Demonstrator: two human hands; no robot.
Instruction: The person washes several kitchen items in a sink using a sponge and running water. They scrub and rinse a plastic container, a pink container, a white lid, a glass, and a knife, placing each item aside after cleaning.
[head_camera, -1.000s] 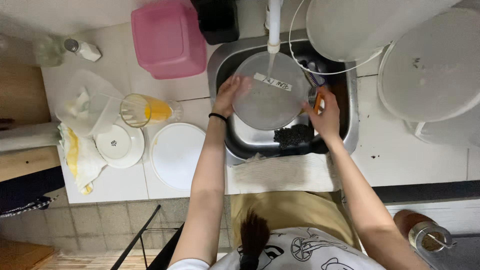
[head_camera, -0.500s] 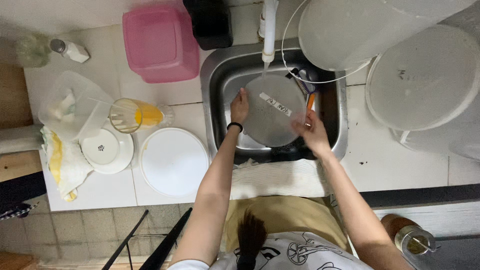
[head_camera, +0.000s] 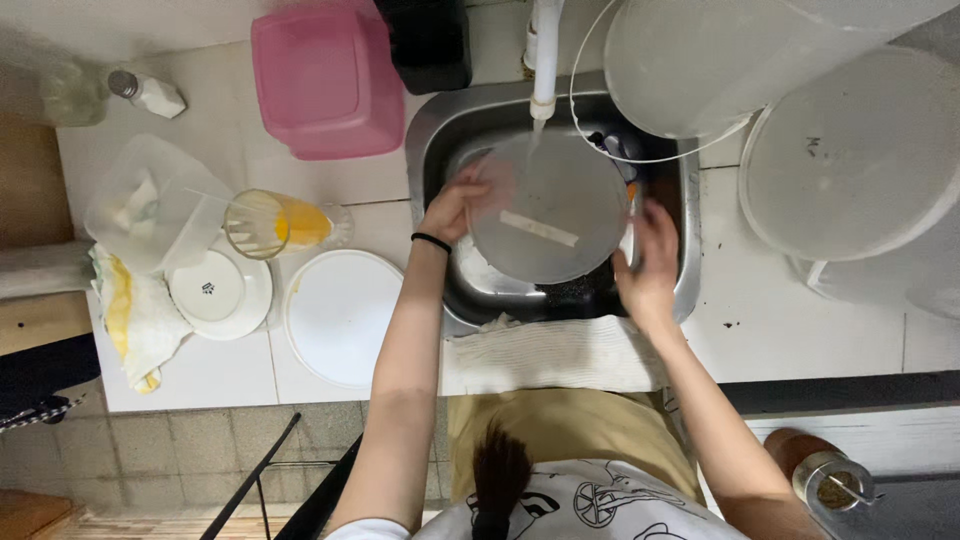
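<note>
Holding round grey lid (head_camera: 550, 215) with white label strip (head_camera: 540, 228), both hands, under tap (head_camera: 544, 60)

Soft even light, slight motion blur

The round lid (head_camera: 550, 215) hides the sink's (head_camera: 440, 120) bottom — the bucket (head_camera: 720, 50) runs off-frame.

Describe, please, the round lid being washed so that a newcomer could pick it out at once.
Start at the steel sink under the white tap. Both hands, left and right, hold the round lid over it. Unlike the white plates on the counter, it is see-through grey with a pale strip across it.
</note>
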